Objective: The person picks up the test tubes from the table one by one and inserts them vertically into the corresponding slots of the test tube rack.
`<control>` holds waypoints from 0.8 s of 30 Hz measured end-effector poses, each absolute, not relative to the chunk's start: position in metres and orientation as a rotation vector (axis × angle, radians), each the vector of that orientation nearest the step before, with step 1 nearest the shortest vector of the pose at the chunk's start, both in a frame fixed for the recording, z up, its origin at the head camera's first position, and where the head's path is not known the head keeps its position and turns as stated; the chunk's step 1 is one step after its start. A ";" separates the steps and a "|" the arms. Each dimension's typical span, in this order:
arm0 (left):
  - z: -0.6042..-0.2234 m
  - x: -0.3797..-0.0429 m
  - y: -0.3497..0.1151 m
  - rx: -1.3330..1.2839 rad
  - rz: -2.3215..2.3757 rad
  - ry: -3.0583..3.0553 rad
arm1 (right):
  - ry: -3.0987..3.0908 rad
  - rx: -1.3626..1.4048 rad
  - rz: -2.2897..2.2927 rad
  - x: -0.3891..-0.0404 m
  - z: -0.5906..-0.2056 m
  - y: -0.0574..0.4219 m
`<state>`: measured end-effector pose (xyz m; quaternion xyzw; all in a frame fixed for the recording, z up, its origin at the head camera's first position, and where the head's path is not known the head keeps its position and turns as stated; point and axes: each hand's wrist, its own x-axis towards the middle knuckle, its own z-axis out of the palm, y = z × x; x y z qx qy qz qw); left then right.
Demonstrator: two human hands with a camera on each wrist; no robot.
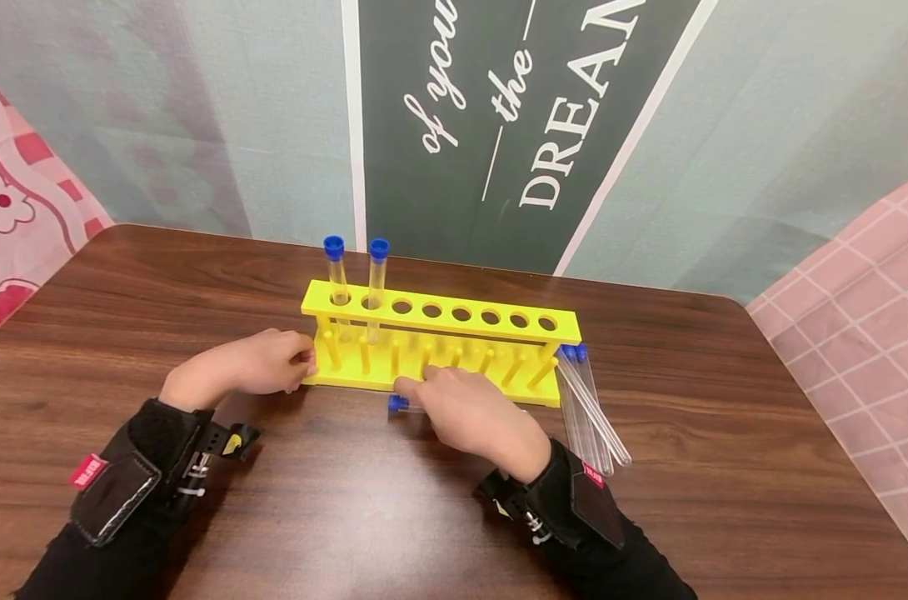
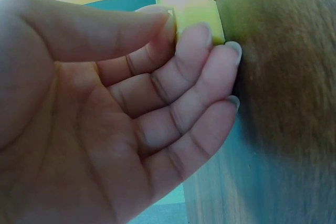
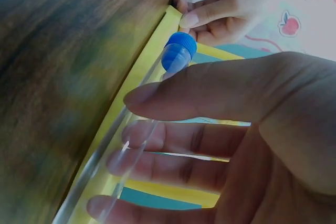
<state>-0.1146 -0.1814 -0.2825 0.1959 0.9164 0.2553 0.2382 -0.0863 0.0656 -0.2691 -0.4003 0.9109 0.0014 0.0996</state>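
A yellow test tube rack [image 1: 499, 323] stands on the table with two blue-capped test tubes upright in its leftmost holes, one [image 1: 334, 247] beside the other [image 1: 379, 250]. At the rack's left end, my left hand [image 1: 270, 362] pinches the corner of the base between thumb and curled fingers. In front of the base, my right hand [image 1: 476, 412] holds a clear test tube [image 3: 176, 56] lying roughly level, blue cap to the left. Its thumb is on one side of the tube and the fingers on the other. In the head view this hand covers most of the tube.
Several clear test tubes [image 1: 592, 417] with blue caps lie on the brown wooden table [image 1: 709, 433] by the rack's right end, partly crossing. A grey cloth backdrop [image 1: 289, 125] with lettering hangs behind the table, and pink patterned cloth [image 1: 874, 375] borders the sides.
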 end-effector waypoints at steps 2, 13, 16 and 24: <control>-0.283 -0.115 -0.182 0.538 0.700 2.511 | 2.692 -1.192 -0.004 -0.087 -0.268 0.066; -0.285 -0.116 -0.182 0.526 0.710 2.513 | 2.642 -1.185 -0.115 -0.090 -0.261 0.071; -0.285 -0.116 -0.182 0.530 0.705 2.513 | 2.626 -1.173 -0.134 -0.090 -0.258 0.072; -0.285 -0.116 -0.182 0.524 0.714 2.500 | 2.614 -1.208 -0.173 -0.091 -0.255 0.074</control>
